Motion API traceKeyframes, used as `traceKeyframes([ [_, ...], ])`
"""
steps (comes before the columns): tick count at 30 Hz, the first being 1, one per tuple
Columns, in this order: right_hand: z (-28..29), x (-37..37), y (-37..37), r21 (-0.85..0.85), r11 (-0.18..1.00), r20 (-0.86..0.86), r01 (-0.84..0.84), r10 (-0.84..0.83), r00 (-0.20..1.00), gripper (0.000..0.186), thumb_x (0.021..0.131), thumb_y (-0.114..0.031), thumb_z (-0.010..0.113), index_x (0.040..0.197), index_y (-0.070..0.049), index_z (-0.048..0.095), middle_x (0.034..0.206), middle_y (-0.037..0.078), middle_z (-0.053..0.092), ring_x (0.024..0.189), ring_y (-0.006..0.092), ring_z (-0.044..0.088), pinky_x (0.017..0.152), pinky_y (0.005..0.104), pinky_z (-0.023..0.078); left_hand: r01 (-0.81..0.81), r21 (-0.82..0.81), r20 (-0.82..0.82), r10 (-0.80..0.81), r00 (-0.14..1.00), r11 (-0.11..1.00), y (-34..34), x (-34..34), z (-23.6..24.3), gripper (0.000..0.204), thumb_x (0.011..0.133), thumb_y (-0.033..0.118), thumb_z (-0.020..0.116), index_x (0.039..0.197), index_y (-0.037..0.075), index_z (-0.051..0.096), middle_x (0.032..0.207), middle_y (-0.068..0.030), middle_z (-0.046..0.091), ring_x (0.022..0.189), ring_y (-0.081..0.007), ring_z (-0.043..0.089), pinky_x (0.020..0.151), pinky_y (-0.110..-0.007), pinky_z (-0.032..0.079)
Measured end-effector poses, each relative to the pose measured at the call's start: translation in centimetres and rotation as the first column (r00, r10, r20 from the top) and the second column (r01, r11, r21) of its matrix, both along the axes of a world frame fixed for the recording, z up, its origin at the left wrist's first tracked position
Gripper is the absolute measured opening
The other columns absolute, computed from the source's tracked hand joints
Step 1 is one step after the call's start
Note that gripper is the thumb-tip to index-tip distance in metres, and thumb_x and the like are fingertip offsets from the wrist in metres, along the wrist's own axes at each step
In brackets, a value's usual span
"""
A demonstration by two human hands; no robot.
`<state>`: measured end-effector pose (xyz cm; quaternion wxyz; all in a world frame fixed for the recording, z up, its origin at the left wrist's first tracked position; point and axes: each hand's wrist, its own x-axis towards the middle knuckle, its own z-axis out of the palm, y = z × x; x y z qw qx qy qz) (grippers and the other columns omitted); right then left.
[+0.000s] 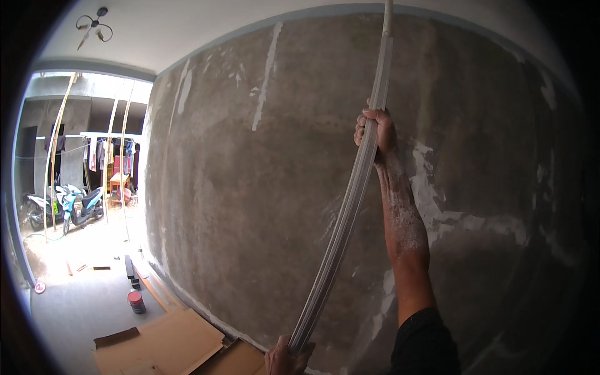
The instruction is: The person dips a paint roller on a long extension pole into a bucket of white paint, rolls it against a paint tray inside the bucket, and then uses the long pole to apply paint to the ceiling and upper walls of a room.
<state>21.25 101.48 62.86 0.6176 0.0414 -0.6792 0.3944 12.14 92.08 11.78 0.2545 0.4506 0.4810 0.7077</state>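
Observation:
A long, pale grey, ribbed strip (345,219), or several lying together, slants across the view from bottom centre up to the ceiling. Its upper end meets a narrower whitish length (388,19); how they join I cannot make out. Well up along the strip, my right hand (382,132) is closed round it, the arm stretched upward and the forearm dusted white. At the lower edge my left hand (287,357) grips the strip's bottom end, partly cut off by the frame. Behind it stands a bare grey-brown plastered wall (250,187) with white filler patches (431,206).
Flattened cardboard (165,344) lies on the floor at lower left. Near it stand a small red-lidded can (135,301) and a dark long bar (129,267). Through the opening at left are motorbikes (81,206), slim poles and hanging clothes. A ceiling lamp (95,25) hangs upper left.

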Motion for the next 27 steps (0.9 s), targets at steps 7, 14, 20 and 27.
traceKeyframes([
  [7, 0.4, 1.2, 2.5, -0.077, 0.997, 0.002, 0.003, -0.003, 1.0, 0.031, 0.077, -0.014, 0.058, 0.1, -0.01, 0.038, 0.072, 0.004, 0.048, 0.052, 0.0136, 0.05, 0.042, 0.0276, 0.044, -0.075, -0.244, -0.378, -0.024, 0.925, 0.967, -6.3, -0.2, 10.7, 0.049, 0.076, 0.041, 0.073, 0.088, -0.003, 0.054, 0.071, -0.0192, 0.063, 0.07, -0.0359, 0.065, 0.062, -0.045, 0.048],
  [14, -0.1, 2.4, 2.0, -0.012, 1.0, -0.007, 0.006, -0.006, 1.0, 0.047, 0.079, -0.015, 0.057, 0.12, -0.009, 0.037, 0.072, 0.003, 0.048, 0.052, 0.0131, 0.05, 0.044, 0.0274, 0.044, -0.17, 0.263, -0.724, 0.311, 0.616, 0.95, -5.0, 0.4, 5.6, 0.059, 0.074, 0.06, 0.066, 0.097, 0.006, 0.056, 0.078, -0.0113, 0.058, 0.069, -0.0341, 0.055, 0.065, -0.049, 0.046],
  [20, -0.1, 1.6, 3.0, -0.095, 0.995, -0.011, 0.031, -0.032, 0.999, 0.05, 0.079, -0.014, 0.056, 0.124, -0.009, 0.035, 0.073, 0.004, 0.047, 0.053, 0.0134, 0.05, 0.045, 0.0271, 0.046, 0.191, -0.191, -0.333, -0.246, 0.91, 0.963, -5.2, -1.7, 9.8, 0.045, 0.077, 0.038, 0.073, 0.09, -0.002, 0.055, 0.07, -0.0165, 0.06, 0.069, -0.0305, 0.063, 0.063, -0.04, 0.047],
  [27, -3.3, 1.1, 2.7, -0.054, 0.998, 0.031, 0.034, -0.032, 0.999, 0.045, 0.083, -0.018, 0.055, 0.124, -0.009, 0.037, 0.072, 0.003, 0.048, 0.05, 0.0123, 0.05, 0.043, 0.0268, 0.045, 0.058, 0.015, -0.398, -0.048, 0.916, 0.998, -5.6, -1.5, 5.4, 0.039, 0.074, 0.029, 0.073, 0.089, -0.001, 0.055, 0.07, -0.0132, 0.057, 0.066, -0.0181, 0.056, 0.061, -0.036, 0.046],
])
